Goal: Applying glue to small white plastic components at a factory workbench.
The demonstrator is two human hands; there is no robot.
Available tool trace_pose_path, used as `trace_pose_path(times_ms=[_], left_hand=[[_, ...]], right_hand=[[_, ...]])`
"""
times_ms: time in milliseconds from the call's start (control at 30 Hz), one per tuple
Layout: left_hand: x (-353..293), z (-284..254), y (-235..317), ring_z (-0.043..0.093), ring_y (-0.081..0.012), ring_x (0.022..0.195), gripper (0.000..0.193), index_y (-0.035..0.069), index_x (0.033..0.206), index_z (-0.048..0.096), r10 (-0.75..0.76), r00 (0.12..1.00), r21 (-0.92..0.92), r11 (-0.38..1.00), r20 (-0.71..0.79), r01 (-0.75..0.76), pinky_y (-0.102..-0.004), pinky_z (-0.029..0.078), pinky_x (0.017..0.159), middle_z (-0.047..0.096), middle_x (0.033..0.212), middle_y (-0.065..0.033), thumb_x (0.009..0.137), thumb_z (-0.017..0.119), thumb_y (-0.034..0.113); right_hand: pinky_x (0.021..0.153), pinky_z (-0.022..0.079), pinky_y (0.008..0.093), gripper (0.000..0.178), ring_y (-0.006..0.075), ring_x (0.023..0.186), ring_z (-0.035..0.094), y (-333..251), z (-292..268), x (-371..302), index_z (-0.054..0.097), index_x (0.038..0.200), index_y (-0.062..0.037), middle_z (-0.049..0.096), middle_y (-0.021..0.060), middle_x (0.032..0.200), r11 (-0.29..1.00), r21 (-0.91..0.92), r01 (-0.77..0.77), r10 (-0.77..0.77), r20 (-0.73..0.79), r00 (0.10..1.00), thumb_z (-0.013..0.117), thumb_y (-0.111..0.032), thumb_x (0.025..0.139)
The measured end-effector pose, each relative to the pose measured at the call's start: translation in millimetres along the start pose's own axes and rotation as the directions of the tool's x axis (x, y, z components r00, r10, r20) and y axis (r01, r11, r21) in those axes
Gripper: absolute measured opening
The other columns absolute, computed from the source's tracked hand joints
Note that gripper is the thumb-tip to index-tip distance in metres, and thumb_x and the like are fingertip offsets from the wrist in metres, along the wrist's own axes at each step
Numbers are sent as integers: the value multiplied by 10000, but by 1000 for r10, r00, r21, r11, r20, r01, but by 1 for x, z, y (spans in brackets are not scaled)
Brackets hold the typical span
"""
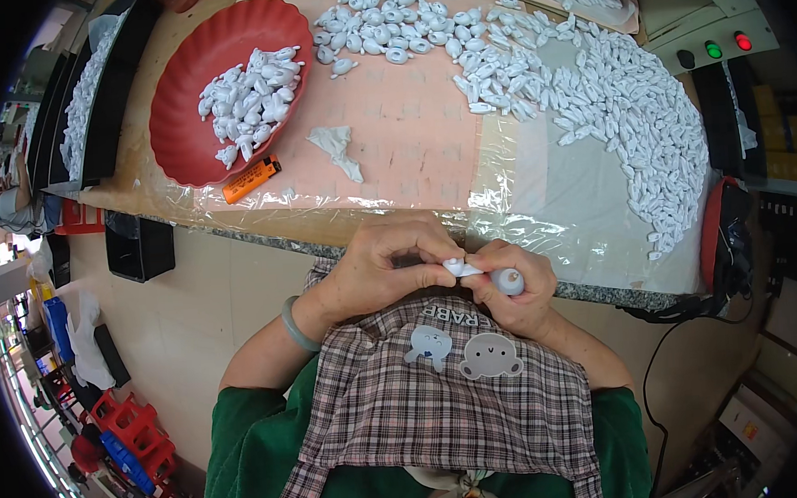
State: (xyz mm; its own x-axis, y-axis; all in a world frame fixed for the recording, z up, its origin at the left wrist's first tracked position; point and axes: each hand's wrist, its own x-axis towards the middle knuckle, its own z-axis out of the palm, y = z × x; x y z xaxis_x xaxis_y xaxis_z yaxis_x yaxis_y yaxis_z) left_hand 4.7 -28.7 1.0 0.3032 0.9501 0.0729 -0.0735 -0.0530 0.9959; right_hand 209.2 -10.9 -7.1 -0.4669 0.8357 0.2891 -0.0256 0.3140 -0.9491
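At the near edge of the table, my left hand [397, 254] pinches a small white plastic piece [460, 267] between thumb and fingertips. My right hand [520, 287] meets it from the other side, its fingertips at the other end of the piece. A whitish, rounded, bottle-like thing [508, 281] with a small tip is also held in the curled fingers of my right hand; most of its body is hidden. Beyond my hands lie many loose white parts [627, 107], slender on the right, and rounder white pieces [375, 22] at the far middle.
A red scalloped bowl [175, 98] holds more rounded white pieces. Near it lie an orange cylinder [252, 179] and a crumpled white tissue [336, 151] on a pink sheet [410, 139]. Green and red lights [713, 49] sit on a panel at the far right.
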Motion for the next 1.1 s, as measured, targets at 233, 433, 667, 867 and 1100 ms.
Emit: trace_pose_path(times_ms=[233, 433, 667, 867, 1100], left_hand=[[1, 1, 4, 633, -163, 857, 213, 4, 934, 682, -35, 999, -78, 996, -40, 32, -265, 510, 741, 673, 930, -100, 732, 748, -9], [3, 2, 4, 636, -172, 918, 229, -23, 984, 655, -50, 997, -168, 985, -58, 39, -268, 531, 797, 631, 1032, -130, 762, 708, -51], [5, 3, 0, 626, -175, 961, 243, -45, 1039, 607, -60, 997, -344, 938, -58, 37, -276, 539, 848, 600, 1058, -139, 803, 661, -73], [6, 4, 1, 621, -163, 962, 236, -42, 1051, 596, -116, 988, -429, 901, -102, 62, -265, 538, 840, 593, 1043, -117, 821, 647, -59], [8, -2, 2, 632, -169, 934, 309, -51, 1132, 576, -58, 991, -304, 952, -118, 20, -263, 552, 807, 599, 1044, -116, 831, 643, -41]], right_hand=[[463, 419, 206, 143, 92, 523, 564, -2, 0, 5, 605, 905, 17, 621, 94, 706, 999, -43, 32, -33, -24, 999, 683, 54, 790], [464, 426, 209, 144, 90, 534, 575, -7, 0, 9, 593, 905, 7, 635, 104, 745, 995, -104, 7, -10, -35, 999, 679, 49, 798], [486, 446, 197, 193, 84, 574, 585, -8, -1, 15, 591, 962, 12, 644, 103, 795, 994, -88, -59, 56, -38, 998, 693, 35, 799], [512, 465, 194, 309, 72, 603, 570, -9, -2, 14, 572, 1093, 17, 653, 88, 825, 993, -31, -111, 110, -26, 994, 698, 10, 810], [525, 463, 199, 278, 75, 605, 556, -7, -6, 14, 568, 1088, 11, 621, 62, 775, 992, -48, -115, 112, -50, 992, 678, -9, 834]])
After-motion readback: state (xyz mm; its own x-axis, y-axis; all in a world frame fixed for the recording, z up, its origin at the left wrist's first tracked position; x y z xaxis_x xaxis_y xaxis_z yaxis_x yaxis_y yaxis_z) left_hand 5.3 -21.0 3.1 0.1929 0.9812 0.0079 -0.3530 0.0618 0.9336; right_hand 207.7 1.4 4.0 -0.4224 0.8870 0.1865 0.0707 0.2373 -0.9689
